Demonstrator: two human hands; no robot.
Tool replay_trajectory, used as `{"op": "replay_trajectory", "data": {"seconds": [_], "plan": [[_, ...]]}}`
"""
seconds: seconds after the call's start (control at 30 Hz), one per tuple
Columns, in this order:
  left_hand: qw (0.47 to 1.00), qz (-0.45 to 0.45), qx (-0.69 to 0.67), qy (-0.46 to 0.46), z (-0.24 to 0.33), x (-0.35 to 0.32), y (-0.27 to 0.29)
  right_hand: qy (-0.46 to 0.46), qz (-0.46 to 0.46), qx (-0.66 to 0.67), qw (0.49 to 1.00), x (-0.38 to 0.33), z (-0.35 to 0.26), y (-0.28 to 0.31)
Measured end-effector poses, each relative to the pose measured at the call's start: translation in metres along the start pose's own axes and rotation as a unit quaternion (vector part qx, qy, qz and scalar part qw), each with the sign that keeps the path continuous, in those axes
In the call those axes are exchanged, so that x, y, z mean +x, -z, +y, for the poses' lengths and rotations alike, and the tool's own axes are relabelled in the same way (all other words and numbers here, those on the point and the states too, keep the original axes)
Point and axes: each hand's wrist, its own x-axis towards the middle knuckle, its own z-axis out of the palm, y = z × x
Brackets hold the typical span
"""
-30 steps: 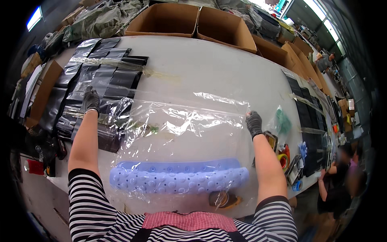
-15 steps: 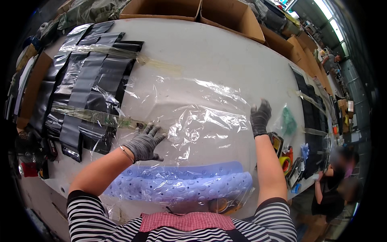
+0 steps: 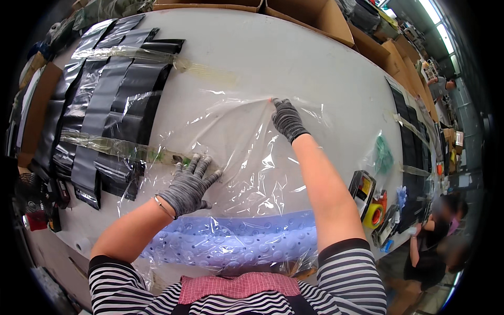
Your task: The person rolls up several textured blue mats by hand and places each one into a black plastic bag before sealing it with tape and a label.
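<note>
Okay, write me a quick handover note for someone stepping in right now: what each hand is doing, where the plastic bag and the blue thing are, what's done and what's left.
Left hand: gloved, fingers spread, pressing flat on the clear plastic bag near its left edge.
Right hand: gloved, pinching the bag's far edge, arm stretched across it.
The bag lies spread on the white table. The blue bubbled roll lies crosswise under the plastic at the near end, close to the body.
Black mailer bags lie overlapped to the left, strapped with clear tape.
Done: the roll is covered by the plastic.
Left: the far end is loose and wrinkled; probably smoothing and closing.
</note>
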Motion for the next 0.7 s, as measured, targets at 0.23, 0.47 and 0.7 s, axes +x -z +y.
{"op": "replay_trajectory", "data": {"seconds": [0.23,0.47,0.7], "plan": [[1.0,0.023,-0.012,-0.01,-0.003,0.001,-0.004,0.016,0.006,0.001,1.0,0.016,0.008,0.002],[0.999,0.024,-0.025,-0.004,-0.004,0.0,-0.003,0.026,0.014,0.078,0.997,0.019,0.013,0.003],[1.0,0.022,-0.021,-0.003,-0.001,0.003,-0.001,0.017,0.002,0.065,0.998,0.017,0.017,0.006]]}}
